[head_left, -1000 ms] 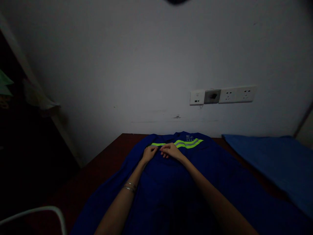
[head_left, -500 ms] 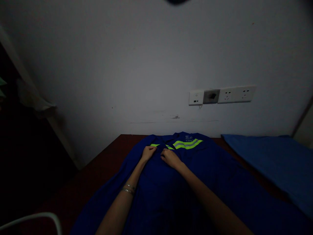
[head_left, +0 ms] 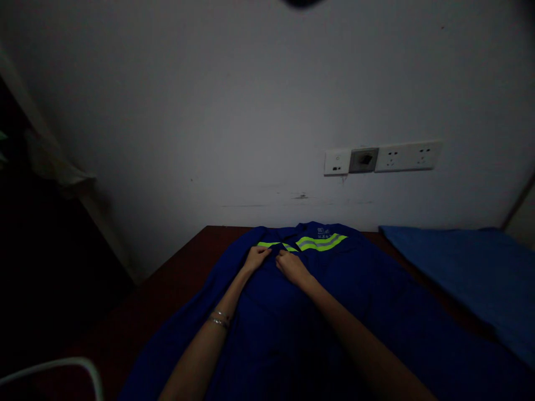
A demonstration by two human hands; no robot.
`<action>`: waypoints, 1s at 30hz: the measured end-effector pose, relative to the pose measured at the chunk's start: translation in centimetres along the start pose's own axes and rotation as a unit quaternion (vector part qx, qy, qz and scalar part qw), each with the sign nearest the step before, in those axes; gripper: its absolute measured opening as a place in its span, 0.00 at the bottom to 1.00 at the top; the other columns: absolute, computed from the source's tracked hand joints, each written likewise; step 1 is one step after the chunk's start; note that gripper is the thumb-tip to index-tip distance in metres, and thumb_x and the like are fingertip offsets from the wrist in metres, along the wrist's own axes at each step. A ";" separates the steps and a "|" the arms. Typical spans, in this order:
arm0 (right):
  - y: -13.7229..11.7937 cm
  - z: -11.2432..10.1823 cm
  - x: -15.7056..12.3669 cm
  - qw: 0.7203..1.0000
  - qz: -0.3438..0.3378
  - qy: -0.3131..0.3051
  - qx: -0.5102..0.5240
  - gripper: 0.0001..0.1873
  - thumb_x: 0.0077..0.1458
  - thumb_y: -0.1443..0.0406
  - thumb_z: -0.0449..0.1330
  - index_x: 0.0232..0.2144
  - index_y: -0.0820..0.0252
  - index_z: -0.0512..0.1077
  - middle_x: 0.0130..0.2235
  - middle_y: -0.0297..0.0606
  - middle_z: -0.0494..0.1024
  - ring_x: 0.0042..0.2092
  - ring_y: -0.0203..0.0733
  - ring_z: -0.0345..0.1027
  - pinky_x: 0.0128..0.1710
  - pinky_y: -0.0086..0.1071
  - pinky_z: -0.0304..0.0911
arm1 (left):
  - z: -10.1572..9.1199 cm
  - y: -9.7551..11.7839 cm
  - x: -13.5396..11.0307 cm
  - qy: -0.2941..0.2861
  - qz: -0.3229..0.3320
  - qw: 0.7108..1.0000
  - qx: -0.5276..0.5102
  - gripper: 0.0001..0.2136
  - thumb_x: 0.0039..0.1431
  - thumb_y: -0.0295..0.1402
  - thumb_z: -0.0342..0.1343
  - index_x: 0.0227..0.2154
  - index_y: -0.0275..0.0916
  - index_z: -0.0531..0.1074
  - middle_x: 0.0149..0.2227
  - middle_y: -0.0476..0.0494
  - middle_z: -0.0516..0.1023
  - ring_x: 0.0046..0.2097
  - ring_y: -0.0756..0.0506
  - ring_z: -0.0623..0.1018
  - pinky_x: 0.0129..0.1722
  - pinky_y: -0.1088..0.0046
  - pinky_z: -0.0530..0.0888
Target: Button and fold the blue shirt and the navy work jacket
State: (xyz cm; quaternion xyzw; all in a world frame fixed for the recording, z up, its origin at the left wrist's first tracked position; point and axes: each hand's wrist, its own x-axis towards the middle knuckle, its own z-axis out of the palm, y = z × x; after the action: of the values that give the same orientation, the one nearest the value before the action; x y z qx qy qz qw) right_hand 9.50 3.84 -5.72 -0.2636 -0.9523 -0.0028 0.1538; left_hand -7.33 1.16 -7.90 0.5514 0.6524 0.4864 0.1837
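A dark blue work jacket (head_left: 343, 289) lies spread on a dark red table (head_left: 175, 273), its collar toward the wall. Yellow-green reflective bands (head_left: 321, 243) with a grey stripe cross its chest. My left hand (head_left: 256, 258), below a bracelet-ringed wrist, pinches the jacket's front just under the left band. Close beside it, my right hand (head_left: 290, 266) has its fingers curled and closed on the cloth at the front opening. The small detail between the fingertips is too dark to make out.
Blue folded cloth (head_left: 463, 273) lies on the table's right side. A white wall (head_left: 251, 111) with a row of sockets (head_left: 405, 157) rises behind. At lower left a pale curved bar (head_left: 75, 362) shows; the far left is dark.
Both hands stay at the jacket's front. The left fingertips have shifted slightly right, and the right fingers are a little more closed. The view has tilted slightly.
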 end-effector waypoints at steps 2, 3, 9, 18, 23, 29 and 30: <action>0.0 0.0 0.0 1.000 0.005 0.003 -0.002 0.16 0.59 0.66 0.44 0.36 0.64 0.72 0.40 0.46 0.72 0.40 0.43 0.69 0.38 0.30 0.61 | 0.0 0.0 0.0 0.005 0.001 1.000 -0.007 0.17 0.46 0.43 0.53 0.16 0.33 0.70 0.17 0.52 0.64 0.24 0.52 0.63 0.24 0.77 0.58; 0.0 0.0 -0.1 1.000 0.006 0.004 -0.003 0.16 0.60 0.66 0.44 0.37 0.64 0.71 0.40 0.46 0.72 0.40 0.42 0.69 0.38 0.30 0.61 | 0.0 0.0 0.0 0.008 -0.001 1.000 -0.010 0.17 0.46 0.43 0.54 0.15 0.33 0.70 0.17 0.51 0.64 0.24 0.52 0.63 0.24 0.77 0.58; 0.1 0.1 0.0 1.000 0.009 0.021 -0.001 0.16 0.61 0.65 0.43 0.38 0.63 0.69 0.39 0.45 0.73 0.40 0.42 0.69 0.39 0.30 0.61 | 0.1 0.4 -0.1 0.017 -0.015 1.000 -0.012 0.16 0.46 0.42 0.55 0.14 0.33 0.71 0.15 0.51 0.65 0.24 0.51 0.64 0.25 0.76 0.60; 0.1 0.6 0.2 0.999 0.021 0.042 -0.008 0.15 0.60 0.66 0.43 0.39 0.64 0.68 0.39 0.46 0.74 0.40 0.44 0.69 0.39 0.31 0.61 | 0.1 0.5 -0.1 0.017 -0.027 0.999 -0.007 0.16 0.46 0.41 0.54 0.15 0.33 0.71 0.15 0.52 0.64 0.23 0.51 0.64 0.23 0.77 0.58; 0.2 0.7 0.2 0.998 0.038 0.045 -0.012 0.14 0.61 0.66 0.43 0.39 0.65 0.67 0.39 0.47 0.74 0.40 0.44 0.70 0.37 0.32 0.62 | 0.3 0.7 -0.1 0.014 -0.034 0.999 -0.008 0.15 0.46 0.40 0.54 0.14 0.33 0.71 0.14 0.52 0.64 0.22 0.51 0.64 0.23 0.77 0.58; 0.0 0.5 0.1 0.998 0.049 0.044 -0.016 0.14 0.61 0.66 0.42 0.38 0.65 0.66 0.38 0.47 0.74 0.40 0.42 0.70 0.37 0.30 0.62 | 0.0 1.0 -0.5 0.007 -0.031 0.999 -0.010 0.15 0.45 0.41 0.54 0.15 0.33 0.72 0.14 0.52 0.64 0.23 0.51 0.65 0.23 0.77 0.59; 0.0 0.6 0.2 0.998 0.050 0.045 -0.017 0.14 0.61 0.66 0.42 0.38 0.65 0.66 0.38 0.47 0.74 0.40 0.42 0.70 0.37 0.30 0.62 | -0.1 1.0 -0.5 0.006 -0.029 1.000 -0.010 0.15 0.45 0.41 0.54 0.15 0.33 0.72 0.14 0.52 0.64 0.23 0.51 0.65 0.23 0.77 0.59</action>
State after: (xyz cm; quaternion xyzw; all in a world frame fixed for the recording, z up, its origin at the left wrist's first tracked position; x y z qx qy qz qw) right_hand 9.23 3.99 -6.20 -0.3127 -0.9300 -0.0227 0.1920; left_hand -6.68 0.63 -7.18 0.5275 0.6645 0.4905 0.1989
